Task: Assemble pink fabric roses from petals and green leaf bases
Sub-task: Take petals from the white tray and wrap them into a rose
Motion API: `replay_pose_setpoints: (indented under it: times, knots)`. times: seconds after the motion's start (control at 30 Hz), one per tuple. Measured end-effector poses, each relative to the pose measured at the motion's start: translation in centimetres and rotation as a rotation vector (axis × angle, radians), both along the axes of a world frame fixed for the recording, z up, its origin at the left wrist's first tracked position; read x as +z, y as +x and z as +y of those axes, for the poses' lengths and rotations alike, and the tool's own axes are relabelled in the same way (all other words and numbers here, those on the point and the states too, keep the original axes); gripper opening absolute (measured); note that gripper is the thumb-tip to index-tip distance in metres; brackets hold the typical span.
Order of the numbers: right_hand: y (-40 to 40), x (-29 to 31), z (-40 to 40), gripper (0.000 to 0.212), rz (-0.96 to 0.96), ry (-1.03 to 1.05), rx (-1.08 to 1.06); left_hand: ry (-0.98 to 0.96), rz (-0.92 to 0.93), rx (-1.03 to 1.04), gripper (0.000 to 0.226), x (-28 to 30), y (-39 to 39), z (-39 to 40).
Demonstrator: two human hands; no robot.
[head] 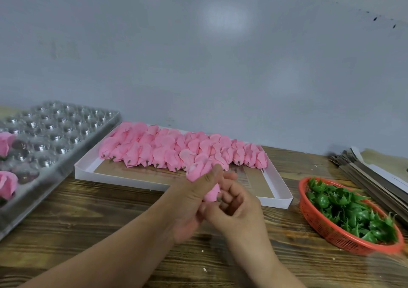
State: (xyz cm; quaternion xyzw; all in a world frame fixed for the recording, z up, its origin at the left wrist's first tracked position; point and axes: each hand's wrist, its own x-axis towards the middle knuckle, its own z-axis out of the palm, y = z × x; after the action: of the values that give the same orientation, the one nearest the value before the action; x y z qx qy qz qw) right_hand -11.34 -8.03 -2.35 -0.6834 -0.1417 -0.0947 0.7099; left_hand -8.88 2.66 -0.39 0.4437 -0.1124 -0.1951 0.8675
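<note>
- both hands are up over the middle of the wooden table (110, 221), working one pink rose bud (199, 169) between them
- left hand (194, 201) has its grip wrapped round the bud, thumb laid up along the petals, so the pink top pokes out above the thumb
- right hand (236, 208) sits just beside it with fingers curled in at the bud's lower end, where a little dark stem nub shows; looks like a pinch on the bud's base, but it's a bit blurry
- right behind the hands there's a shallow white tray (276, 201) with rows of unfinished pink buds (176, 150) lying on their sides, stubs pointing toward the person
- off to the right, an orange plastic basket (331, 232) full of green leaf bases (353, 212)
- on the left, a clear blister tray (66, 137) of round pockets, a couple of finished roses (7, 183) sitting in it at the left edge
- far right edge has a stack of flat cardboard sheets (375, 177)
</note>
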Motion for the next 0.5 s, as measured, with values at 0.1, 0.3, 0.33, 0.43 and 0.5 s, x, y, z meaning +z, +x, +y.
replay_pose_setpoints:
  times: [0.1,0.3,0.33,0.43,0.5]
  knots:
    - [0.0,-0.5,0.0,0.032,-0.207,-0.354,-0.323,-0.113,0.081,0.005,0.033,-0.1,-0.3,-0.5]
    - [-0.2,-0.2,-0.2,0.026,-0.318,-0.428,-0.392,-0.051,0.045,0.002,0.022,0.0,-0.7,-0.8]
    - [-0.2,-0.1,-0.2,0.032,-0.285,-0.38,-0.355,-0.038,0.037,-0.004,0.024,-0.1,-0.6,-0.7]
    - [-0.1,0.3,-0.5,0.043,-0.175,-0.242,-0.206,0.051,-0.017,-0.039,0.032,-0.2,-0.5,-0.4]
    - [0.1,0.6,-0.8,0.043,-0.085,-0.159,-0.072,0.101,-0.069,-0.064,0.044,-0.1,-0.5,-0.1]
